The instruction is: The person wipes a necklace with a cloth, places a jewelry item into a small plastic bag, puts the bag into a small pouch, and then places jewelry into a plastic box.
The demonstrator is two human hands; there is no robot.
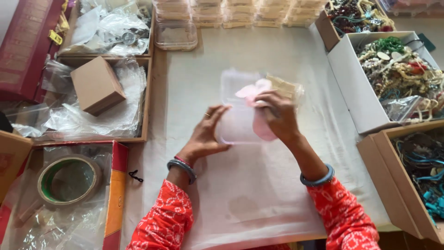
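Hands on clear plastic box

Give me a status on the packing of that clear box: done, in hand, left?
Done: stacks of clear boxes line the far edge of the table; whether they are filled is too blurred to tell. In hand: the left hand steadies a clear plastic box while the right hand presses a pink piece into it. Left: no lid shows on this box, and the cartons of beaded jewellery are full.
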